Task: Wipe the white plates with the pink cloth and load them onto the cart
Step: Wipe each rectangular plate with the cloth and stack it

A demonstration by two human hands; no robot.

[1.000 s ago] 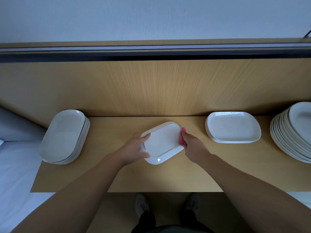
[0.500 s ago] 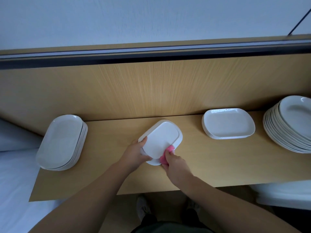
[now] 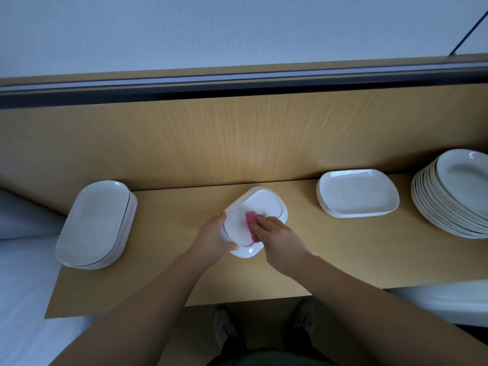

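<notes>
A white rounded-square plate point(image 3: 261, 204) is held just above the wooden shelf point(image 3: 163, 260) at its middle. My left hand point(image 3: 212, 237) grips the plate's left edge, thumb on its near rim. My right hand point(image 3: 277, 237) presses the pink cloth point(image 3: 250, 220) onto the plate's face, fingers curled over the cloth. Most of the cloth is hidden under that hand.
A stack of white oval plates point(image 3: 97, 224) lies at the shelf's left end. A stack of rounded-square plates point(image 3: 357, 192) sits to the right, and a tall stack of round plates point(image 3: 459, 191) at the far right. A wooden back panel point(image 3: 237, 138) rises behind.
My right hand has moved the pink cloth from the plate's right edge, round its near corner, onto the middle of its face. The left hand keeps its hold on the plate.
</notes>
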